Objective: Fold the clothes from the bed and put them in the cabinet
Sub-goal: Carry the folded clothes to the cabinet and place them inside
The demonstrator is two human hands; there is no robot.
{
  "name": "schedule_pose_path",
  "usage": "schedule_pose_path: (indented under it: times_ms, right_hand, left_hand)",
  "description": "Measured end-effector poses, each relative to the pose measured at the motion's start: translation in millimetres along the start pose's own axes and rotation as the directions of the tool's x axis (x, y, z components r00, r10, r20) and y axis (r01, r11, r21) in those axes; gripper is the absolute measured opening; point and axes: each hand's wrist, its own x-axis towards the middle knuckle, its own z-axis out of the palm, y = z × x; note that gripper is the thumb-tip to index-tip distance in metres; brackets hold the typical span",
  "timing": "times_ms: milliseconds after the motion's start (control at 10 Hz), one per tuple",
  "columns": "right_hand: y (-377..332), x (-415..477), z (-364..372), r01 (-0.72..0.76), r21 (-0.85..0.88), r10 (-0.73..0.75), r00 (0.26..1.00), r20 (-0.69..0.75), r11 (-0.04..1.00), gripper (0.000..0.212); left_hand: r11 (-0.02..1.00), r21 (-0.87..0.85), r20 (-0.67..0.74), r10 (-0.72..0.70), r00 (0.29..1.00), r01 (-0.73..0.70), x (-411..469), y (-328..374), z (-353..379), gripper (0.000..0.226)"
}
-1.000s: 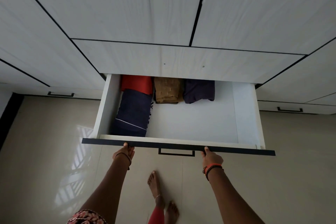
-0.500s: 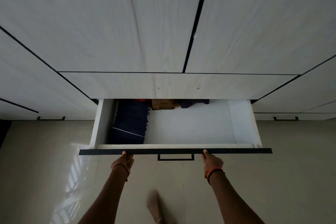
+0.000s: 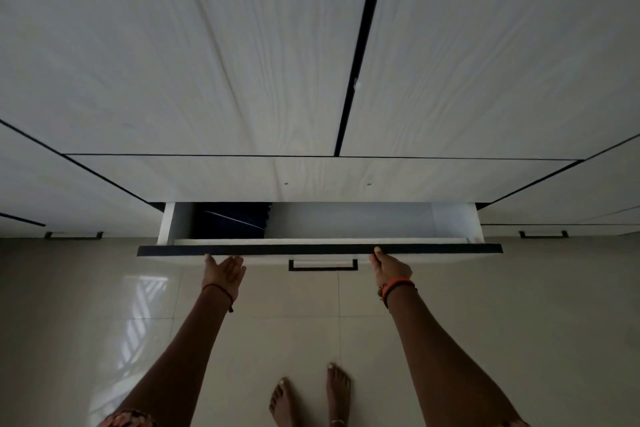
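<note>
I look down a white wood-grain cabinet (image 3: pixel 242 45) whose wide white drawer with a black top edge (image 3: pixel 318 249) stands out only a little at its foot. My left hand (image 3: pixel 223 270) is open, palm showing, fingers straight, their tips touching the drawer's front just under the black edge. My right hand (image 3: pixel 389 267) shows only its back. The thumb rests on the black edge at twelve o'clock from the wrist, but the other fingers are hidden, so I cannot tell whether they lie flat or curl. A black rectangular pull handle (image 3: pixel 323 265) sits between my hands. At twelve o'clock from my left hand, a folded navy garment with a thin pale stripe (image 3: pixel 228 222) lies in the drawer's left end, mostly hidden under the cabinet. Deeper in, the drawer is in shadow. My bare feet (image 3: pixel 337 388) stand at six o'clock on glossy beige tiles (image 3: pixel 104 288), one partly cut off.
</note>
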Motion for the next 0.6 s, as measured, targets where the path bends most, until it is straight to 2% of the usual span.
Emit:
schedule_pose_path:
  times_ms: [100, 200, 300, 400, 500, 600]
  right_hand:
    - [-6.6, 49.7, -1.4, -0.072, 0.037, 0.065, 0.982, 0.175, 0.997, 0.054]
    - [-11.9, 66.1, -3.9, -0.076, 0.092, 0.053, 0.972, 0.229, 0.993, 0.037]
    - [-33.9, 45.4, 9.0, -0.114, 0.268, 0.060, 0.978, 0.201, 0.957, 0.021]
    - [-46.5, 35.6, 19.5, -0.141, 0.335, 0.071, 0.975, 0.212, 0.932, 0.089]
    - [-49.9, 38.2, 28.8, -0.131, 0.377, 0.059, 0.979, 0.196, 0.917, 0.101]
    - [-51.8, 41.6, 36.6, -0.138, 0.438, 0.051, 0.977, 0.206, 0.889, 0.100]
  left_hand:
    - [0.973, -0.231, 0.009, -0.019, 1.000, 0.020, -11.3, 8.0, 19.2, 0.075]
    - [0.933, -0.360, 0.027, 0.009, 1.000, 0.001, -9.1, 12.8, 31.5, 0.081]
    - [0.909, -0.418, 0.071, 0.023, 0.997, 0.009, 3.0, 19.3, 41.3, 0.088]
    - [0.908, -0.419, 0.092, 0.041, 0.995, 0.001, 11.5, 25.2, 49.3, 0.093]
    - [0.907, -0.420, 0.095, 0.072, 0.993, -0.025, 16.4, 28.5, 57.5, 0.092]
    - [0.898, -0.439, 0.094, 0.084, 0.992, -0.034, 19.0, 33.2, 67.1, 0.094]
